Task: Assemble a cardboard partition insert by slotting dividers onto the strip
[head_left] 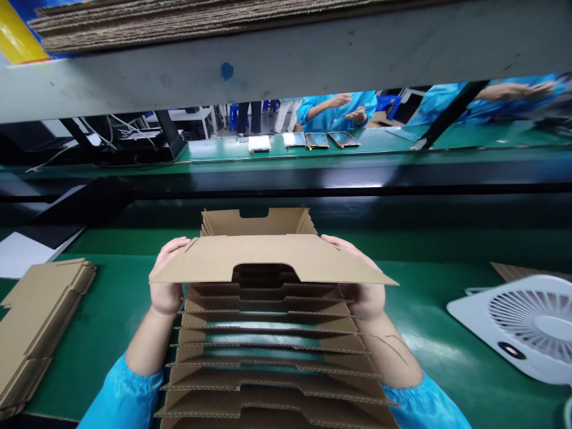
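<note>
A notched cardboard divider (268,253) spans the space between my two hands, tilted over a cardboard partition frame (272,378). My left hand (167,277) is closed around the divider's left end, and my right hand (364,280) grips its right end; some fingers of both are hidden behind the cardboard. Below, several more dividers stand in a row, slotted across two long side strips, with green table surface showing through the gaps. At the far end of the frame, another notched panel (254,222) stands upright.
Stacked flat cardboard pieces (42,322) lie at left, near black and white sheets (67,220). A white fan (522,328) rests at right. Overhead runs a grey shelf (286,65) bearing cardboard sheets (201,21). Co-workers in blue sleeves (337,113) sit across, behind several flat devices (317,140).
</note>
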The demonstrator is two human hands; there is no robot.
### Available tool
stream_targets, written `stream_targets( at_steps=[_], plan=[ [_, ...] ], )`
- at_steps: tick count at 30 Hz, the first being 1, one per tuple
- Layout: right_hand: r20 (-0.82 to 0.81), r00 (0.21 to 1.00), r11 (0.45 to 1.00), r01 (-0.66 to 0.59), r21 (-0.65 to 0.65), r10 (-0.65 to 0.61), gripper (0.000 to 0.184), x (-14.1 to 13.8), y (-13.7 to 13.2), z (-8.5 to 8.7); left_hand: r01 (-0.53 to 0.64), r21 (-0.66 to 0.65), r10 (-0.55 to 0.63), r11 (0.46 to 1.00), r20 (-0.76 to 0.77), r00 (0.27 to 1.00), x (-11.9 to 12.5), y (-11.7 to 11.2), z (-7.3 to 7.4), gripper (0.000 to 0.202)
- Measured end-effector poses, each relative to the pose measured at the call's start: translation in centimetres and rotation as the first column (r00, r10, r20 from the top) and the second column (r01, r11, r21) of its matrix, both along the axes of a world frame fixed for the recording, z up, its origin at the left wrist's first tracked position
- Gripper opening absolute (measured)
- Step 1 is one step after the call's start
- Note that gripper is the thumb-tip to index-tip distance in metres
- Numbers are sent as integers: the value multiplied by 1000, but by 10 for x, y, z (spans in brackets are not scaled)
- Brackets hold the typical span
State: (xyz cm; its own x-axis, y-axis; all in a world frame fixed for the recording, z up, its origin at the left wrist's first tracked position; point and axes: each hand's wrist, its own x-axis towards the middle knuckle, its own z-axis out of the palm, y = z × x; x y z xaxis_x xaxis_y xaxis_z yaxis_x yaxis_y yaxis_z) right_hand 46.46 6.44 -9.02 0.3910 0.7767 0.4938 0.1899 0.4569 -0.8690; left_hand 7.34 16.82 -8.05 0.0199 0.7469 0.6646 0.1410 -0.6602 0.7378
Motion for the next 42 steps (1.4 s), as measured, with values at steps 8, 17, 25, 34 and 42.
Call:
stream_targets(
  at_steps=[8, 17, 25, 34, 42],
  plan=[
    [85, 992, 993, -97, 68, 91, 65, 9, 3, -13, 103, -40, -100, 994, 62, 993, 7, 3, -3, 61],
    [77, 990, 993, -115, -8, 115, 76, 12, 7, -15, 143, -116, -133, 983, 90, 987, 8, 4, -6, 56],
    [33, 999, 999, -36, -29, 37, 59, 12, 12, -22, 117, -223, -76, 968, 185, 980, 5, 9, -13, 54],
    [8, 999, 997, 36, -64, -36, 49, 11, 15, -22, 31, -270, 21, 962, 188, 982, 6, 14, -14, 48],
    [-1, 997, 992, 74, -98, -74, 46, 6, 16, -16, 29, -319, 8, 947, 114, 993, 3, 12, -10, 49]
  ],
)
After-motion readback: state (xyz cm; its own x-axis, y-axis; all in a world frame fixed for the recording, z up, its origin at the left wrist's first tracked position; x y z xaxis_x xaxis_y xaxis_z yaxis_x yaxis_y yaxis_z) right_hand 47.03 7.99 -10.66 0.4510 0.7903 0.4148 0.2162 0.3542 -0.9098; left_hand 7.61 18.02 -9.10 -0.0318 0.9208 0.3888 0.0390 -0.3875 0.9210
